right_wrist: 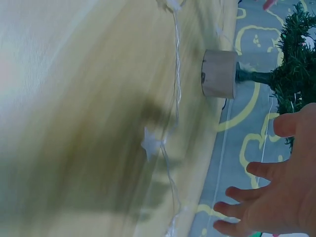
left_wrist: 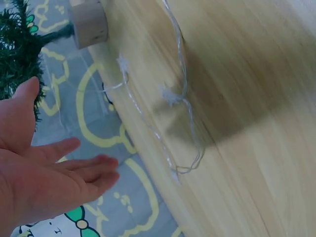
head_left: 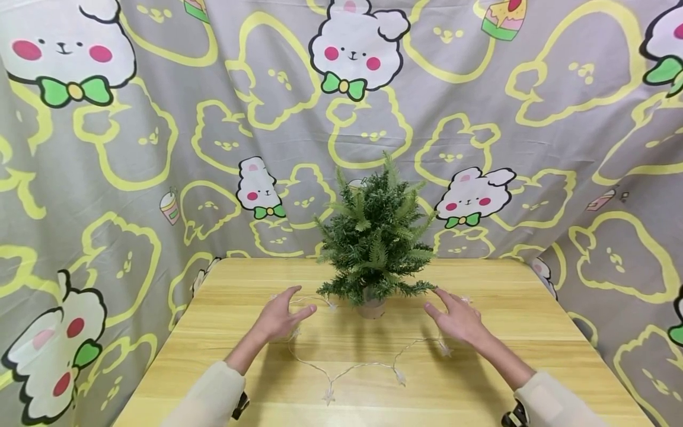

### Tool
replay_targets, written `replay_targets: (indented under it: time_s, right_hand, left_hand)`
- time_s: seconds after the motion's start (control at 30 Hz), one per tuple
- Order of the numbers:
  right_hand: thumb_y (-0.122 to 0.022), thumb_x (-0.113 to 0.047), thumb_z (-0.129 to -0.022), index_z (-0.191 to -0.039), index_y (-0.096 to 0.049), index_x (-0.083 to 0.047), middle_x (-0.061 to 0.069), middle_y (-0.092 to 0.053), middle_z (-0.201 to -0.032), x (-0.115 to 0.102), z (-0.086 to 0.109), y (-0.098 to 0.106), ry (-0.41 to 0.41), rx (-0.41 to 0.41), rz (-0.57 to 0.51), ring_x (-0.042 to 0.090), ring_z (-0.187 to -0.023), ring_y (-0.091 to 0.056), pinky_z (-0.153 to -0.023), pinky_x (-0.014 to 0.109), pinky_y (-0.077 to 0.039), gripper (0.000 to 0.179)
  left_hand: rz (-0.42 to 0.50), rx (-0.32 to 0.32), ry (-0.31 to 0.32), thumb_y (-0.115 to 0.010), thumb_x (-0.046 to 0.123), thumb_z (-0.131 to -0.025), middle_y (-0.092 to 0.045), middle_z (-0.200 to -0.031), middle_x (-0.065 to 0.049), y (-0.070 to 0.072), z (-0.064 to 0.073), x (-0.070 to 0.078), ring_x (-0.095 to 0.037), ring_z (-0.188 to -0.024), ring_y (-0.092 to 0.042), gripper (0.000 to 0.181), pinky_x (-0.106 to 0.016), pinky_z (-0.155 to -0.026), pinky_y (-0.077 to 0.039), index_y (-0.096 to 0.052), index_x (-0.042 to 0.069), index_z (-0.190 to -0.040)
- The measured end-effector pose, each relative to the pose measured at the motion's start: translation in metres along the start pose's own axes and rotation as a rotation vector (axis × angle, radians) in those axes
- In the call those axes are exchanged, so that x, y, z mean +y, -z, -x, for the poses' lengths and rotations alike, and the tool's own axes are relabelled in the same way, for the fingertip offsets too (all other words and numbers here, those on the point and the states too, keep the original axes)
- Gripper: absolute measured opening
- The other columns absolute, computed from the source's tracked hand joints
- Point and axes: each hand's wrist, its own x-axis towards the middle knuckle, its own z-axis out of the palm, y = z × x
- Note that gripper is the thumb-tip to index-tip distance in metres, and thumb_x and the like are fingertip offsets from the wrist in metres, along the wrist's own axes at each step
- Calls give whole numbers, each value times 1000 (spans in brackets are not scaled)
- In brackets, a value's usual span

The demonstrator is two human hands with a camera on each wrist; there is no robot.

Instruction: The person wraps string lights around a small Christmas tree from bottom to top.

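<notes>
A small artificial Christmas tree (head_left: 376, 237) stands upright on a round wooden base (right_wrist: 219, 74) toward the back of the table. Around its front lies a string of star lights (head_left: 365, 365) on clear wire, curving from left to right. My left hand (head_left: 280, 316) hovers left of the tree with thumb and fingers spread, holding nothing. On the other side my right hand (head_left: 459, 317) is likewise spread, its fingertips close to the lowest right branches. One star (right_wrist: 150, 143) lies on the tabletop below the right hand; another star (left_wrist: 170, 95) lies near the left hand.
The light wooden table (head_left: 235, 379) ends at a grey patterned curtain (head_left: 288, 136) that hangs behind and along both sides. Pale sleeves and dark wrist straps (head_left: 514, 413) show at the front edge of the head view.
</notes>
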Motion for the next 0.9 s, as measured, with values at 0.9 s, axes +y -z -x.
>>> replay_targets:
  time_s: [0.9]
  right_hand:
    - [-76,-4,-84,-120,-68,5,19,-73,-109,-4,-4,-37,10,-142,-527,23,-95,-70,-85,36,-59,38]
  left_hand:
    - [181,-301,-83,-82,4,-78,-75,-96,-12,-16,13,-23,-20,-87,-71,33,-36,-77,-60,-70,-2,-108]
